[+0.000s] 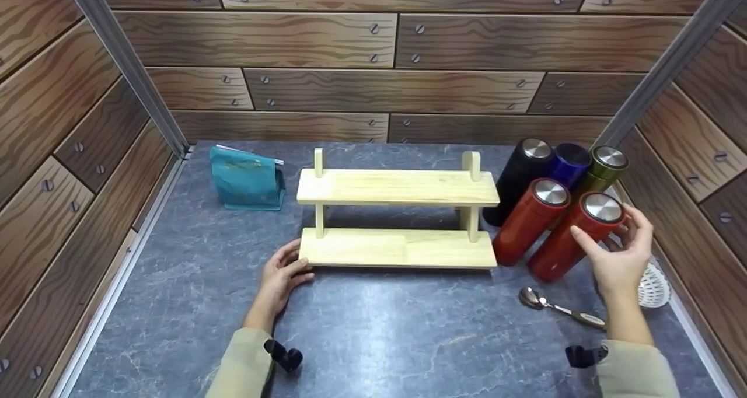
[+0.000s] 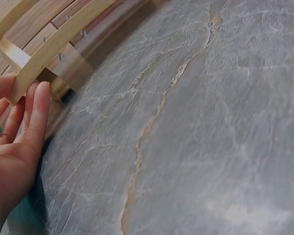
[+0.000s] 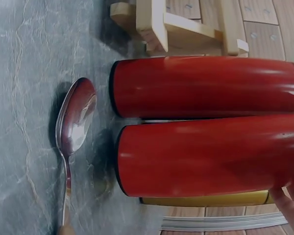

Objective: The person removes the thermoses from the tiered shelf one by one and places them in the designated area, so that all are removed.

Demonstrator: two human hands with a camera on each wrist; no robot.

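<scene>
A two-tier wooden shelf (image 1: 398, 187) stands mid-table. My left hand (image 1: 279, 278) pinches the left end of its lower board, thumb on top and fingers beneath, as the left wrist view also shows at the board's corner (image 2: 20, 88). On the right, my right hand (image 1: 621, 258) grips a red thermos (image 1: 569, 234) near its steel-topped lid, thumb on the near side. Just left of it is a second red thermos (image 1: 528, 223). In the right wrist view the held thermos (image 3: 201, 159) lies beside the other one, and only fingertips show.
Behind the red ones stand a black thermos (image 1: 516, 176), a blue one (image 1: 567, 161) and an olive-green one (image 1: 604, 167). A spoon (image 1: 560, 308) lies in front, near a white perforated basket (image 1: 653, 286) partly hidden by my right hand. A teal pouch (image 1: 245, 179) is at back left.
</scene>
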